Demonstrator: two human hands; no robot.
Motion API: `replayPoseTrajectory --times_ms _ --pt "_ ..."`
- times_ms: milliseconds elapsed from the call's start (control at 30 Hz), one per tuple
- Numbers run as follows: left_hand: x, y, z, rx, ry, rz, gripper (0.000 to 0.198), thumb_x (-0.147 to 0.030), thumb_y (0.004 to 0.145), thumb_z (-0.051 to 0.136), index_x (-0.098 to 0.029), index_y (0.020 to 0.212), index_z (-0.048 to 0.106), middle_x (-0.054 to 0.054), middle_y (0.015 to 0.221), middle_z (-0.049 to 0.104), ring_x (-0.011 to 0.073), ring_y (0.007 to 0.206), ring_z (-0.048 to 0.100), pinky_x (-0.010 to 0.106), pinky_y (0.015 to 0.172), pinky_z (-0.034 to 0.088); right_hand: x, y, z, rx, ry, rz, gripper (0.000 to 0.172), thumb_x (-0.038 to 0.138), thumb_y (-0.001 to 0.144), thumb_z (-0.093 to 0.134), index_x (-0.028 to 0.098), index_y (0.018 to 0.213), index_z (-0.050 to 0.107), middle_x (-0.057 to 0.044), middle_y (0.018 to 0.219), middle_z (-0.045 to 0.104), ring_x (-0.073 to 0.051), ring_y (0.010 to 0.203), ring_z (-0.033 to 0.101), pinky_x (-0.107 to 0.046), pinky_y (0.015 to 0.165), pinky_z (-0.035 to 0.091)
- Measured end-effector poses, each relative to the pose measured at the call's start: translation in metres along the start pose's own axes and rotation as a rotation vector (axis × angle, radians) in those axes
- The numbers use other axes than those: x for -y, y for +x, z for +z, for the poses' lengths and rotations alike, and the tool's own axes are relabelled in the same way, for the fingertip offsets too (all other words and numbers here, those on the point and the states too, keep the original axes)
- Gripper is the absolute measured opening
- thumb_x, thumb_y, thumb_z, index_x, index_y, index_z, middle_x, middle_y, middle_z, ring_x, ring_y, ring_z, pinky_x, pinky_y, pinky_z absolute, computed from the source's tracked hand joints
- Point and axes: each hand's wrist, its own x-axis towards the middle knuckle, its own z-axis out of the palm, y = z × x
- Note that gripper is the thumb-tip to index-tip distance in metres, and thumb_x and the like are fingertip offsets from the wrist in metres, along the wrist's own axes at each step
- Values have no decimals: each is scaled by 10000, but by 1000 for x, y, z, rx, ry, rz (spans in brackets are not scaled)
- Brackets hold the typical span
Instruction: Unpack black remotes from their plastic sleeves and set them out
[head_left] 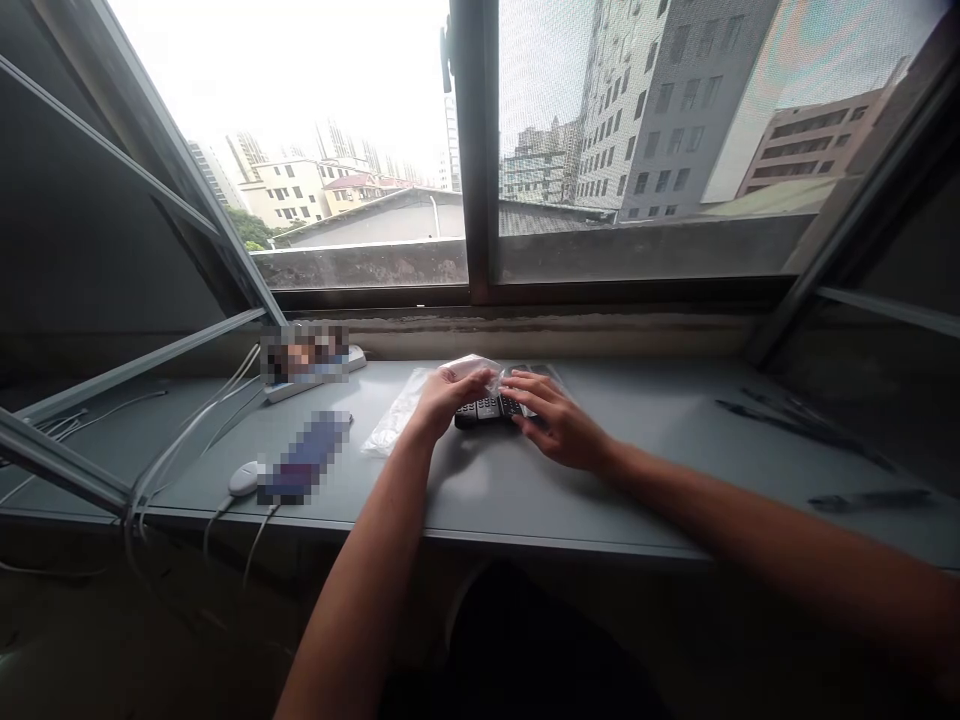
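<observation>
A black device with rows of keys [487, 410], perhaps a small keyboard or calculator, lies on the grey desk beneath both hands. My left hand [442, 400] is closed, its thumb and fingers pinching a clear plastic bag [471, 364] above the device's left part. My right hand [556, 420] reaches in from the right over the keys. Its fingers are stretched out and its thumb is apart, with the fingertips close to the plastic; whether they touch it I cannot tell. Another clear plastic wrapper [390, 425] lies beside my left wrist.
Left on the desk [480, 500] are a blurred-out phone-like object [304, 465], a white round charger [244, 479], cables [169, 440] and a white power strip [356, 357]. Dark pen-like items [862, 500] lie at the right. Metal frame bars flank the desk; a window stands behind.
</observation>
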Motion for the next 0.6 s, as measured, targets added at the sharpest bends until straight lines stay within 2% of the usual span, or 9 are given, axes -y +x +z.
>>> replayPoseTrajectory --times_ms 133,333,600 --pt "0 0 -1 0 2 -33 558 -556 677 1053 -148 1016 880 136 1064 851 298 1044 794 428 1039 615 0 0 0 3 24 4 645 176 1106 588 303 1725 463 -108 1692 572 -347 1636 455 -681 1314 439" --pt "-2 1 -2 -48 -3 -21 557 -544 688 1047 -135 1026 876 144 1074 848 295 1062 786 413 1025 617 -2 -1 1 -11 -8 12 624 185 1112 592 283 1720 490 -126 1702 558 -367 1634 456 -704 1304 442" --pt "3 0 -3 55 2 -49 596 -508 691 1057 -156 1136 872 162 1205 838 343 1185 773 462 1078 607 -1 -1 0 23 8 13 675 186 1115 583 317 1759 431 -98 1723 544 -361 1659 420 -691 1322 422"
